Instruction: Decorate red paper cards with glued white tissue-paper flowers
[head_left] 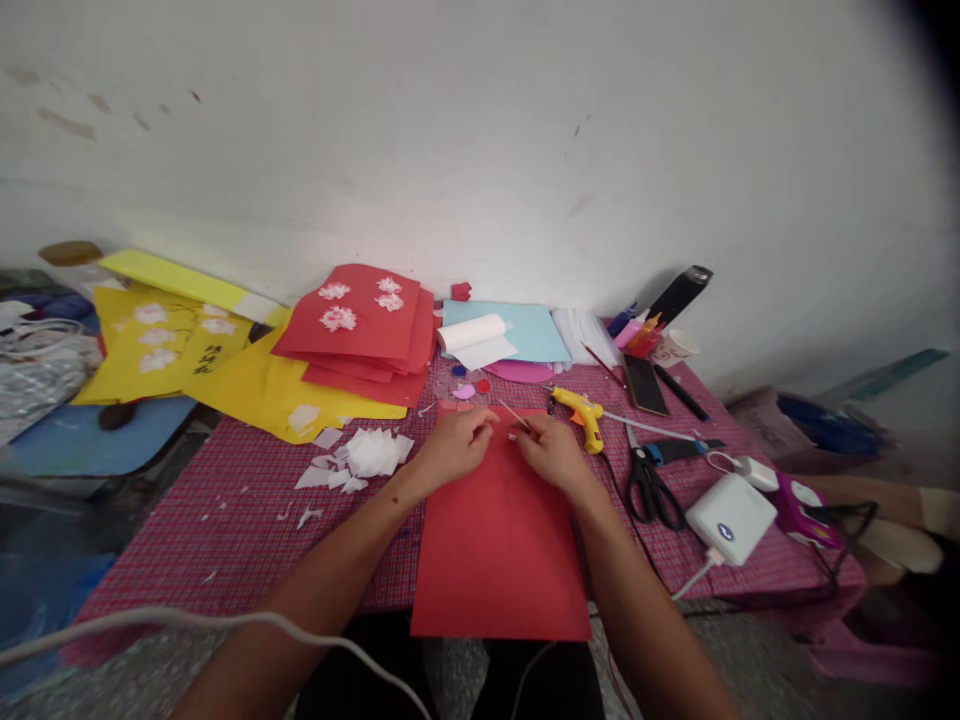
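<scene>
Over the top part of a red paper sheet, both hands are close together. My right hand grips a thin light-coloured stick, which points up and to the left; a small white bit shows by its fingertips. Facing it, my left hand has thumb and fingers pinched together; what is between them is too small to make out. Small dishes of blue, lilac and red paint sit just beyond the sheet. Left of my left hand lies a pile of white tissue paper pieces.
Red sheets with tissue flowers and yellow sheets are stacked left. A white paper roll lies at the back. To the right are a yellow glue gun, black scissors, a phone and a white charger with cables.
</scene>
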